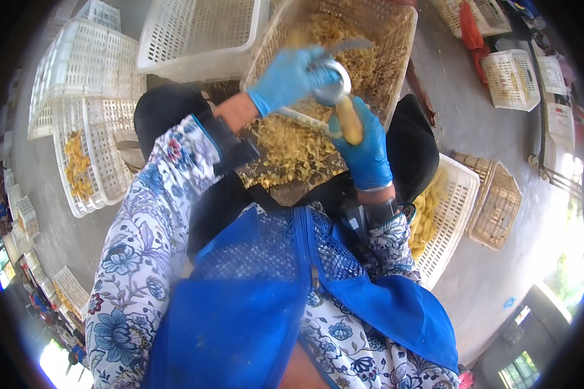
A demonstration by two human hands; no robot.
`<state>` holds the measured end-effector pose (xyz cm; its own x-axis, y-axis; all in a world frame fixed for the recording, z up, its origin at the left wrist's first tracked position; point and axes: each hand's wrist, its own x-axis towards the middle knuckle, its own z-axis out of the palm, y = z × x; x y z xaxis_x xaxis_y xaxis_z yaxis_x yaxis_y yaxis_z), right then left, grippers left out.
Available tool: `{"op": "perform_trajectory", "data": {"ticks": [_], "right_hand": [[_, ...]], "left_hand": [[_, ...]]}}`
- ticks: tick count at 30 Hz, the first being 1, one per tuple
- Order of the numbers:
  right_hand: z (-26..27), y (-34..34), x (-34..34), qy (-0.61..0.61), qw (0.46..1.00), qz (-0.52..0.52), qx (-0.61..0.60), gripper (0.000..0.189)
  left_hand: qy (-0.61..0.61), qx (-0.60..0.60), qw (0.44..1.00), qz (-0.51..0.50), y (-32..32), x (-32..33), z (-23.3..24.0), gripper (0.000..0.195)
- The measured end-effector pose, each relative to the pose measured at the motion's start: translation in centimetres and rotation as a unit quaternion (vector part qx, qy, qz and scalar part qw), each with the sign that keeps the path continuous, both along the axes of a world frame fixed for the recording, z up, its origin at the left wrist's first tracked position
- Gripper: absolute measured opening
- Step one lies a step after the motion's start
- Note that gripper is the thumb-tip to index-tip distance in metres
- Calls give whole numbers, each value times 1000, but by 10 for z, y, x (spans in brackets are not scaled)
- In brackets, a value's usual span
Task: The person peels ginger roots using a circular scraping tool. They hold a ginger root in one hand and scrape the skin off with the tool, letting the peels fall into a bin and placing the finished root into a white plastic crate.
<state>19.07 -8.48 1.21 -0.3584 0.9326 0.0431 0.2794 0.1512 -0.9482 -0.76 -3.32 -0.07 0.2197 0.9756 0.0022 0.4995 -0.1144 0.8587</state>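
My left hand [292, 78], in a blue glove, grips a tool with a curved grey blade [353, 44], blurred by motion. A round shiny metal piece [342, 80] shows at its fingers; how it joins the tool is unclear. My right hand [367, 146], also gloved in blue, holds a pale yellow, elongated fruit or root [349, 121] upright, close below the metal piece. Both hands are over the near rim of a dirty plastic crate [399, 63]. Shredded yellow peelings [360, 63] lie inside it, and more peelings [292, 150] are heaped between my knees.
A white crate [199, 63] stands beyond my left hand. Stacked white crates [87, 63] rise at the left, one holding yellow pieces [78, 165]. By my right knee, a white crate [455, 214] contains yellow produce [423, 219], next to a brown crate [499, 204].
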Motion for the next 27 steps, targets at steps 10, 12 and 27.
{"op": "perform_trajectory", "data": {"ticks": [10,12,27], "right_hand": [[-30,0,1,7,996,-18,90,30],[-29,-1,-1,16,999,-20,38,32],[-33,-9,7,50,995,-28,86,32]], "left_hand": [[-57,46,996,-59,-18,21,-1,36],[-59,-20,995,-72,-13,17,-6,41],[-58,106,991,-59,-15,26,-14,32]]}}
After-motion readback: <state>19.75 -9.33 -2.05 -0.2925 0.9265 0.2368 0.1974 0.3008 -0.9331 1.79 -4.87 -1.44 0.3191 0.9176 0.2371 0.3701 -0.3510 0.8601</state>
